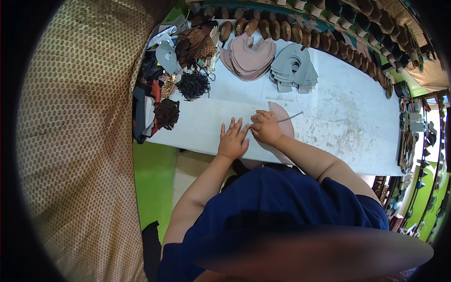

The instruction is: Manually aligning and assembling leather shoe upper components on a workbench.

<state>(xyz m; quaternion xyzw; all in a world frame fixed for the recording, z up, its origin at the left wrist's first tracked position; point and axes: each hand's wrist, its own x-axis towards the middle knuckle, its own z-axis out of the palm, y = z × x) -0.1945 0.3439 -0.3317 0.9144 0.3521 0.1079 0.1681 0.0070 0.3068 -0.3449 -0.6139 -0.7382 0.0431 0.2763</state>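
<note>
Piece (281, 113), pink, long axis near-to-far, tip away

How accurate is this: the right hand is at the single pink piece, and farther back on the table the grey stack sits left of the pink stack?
One slip: the grey stack sits right of the pink stack, as the head view shows. The right hand is at the single pink piece.

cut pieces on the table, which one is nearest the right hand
The single pink piece, partly hidden by the right hand; the others lie farther off, in a pink stack and a grey stack.
</note>
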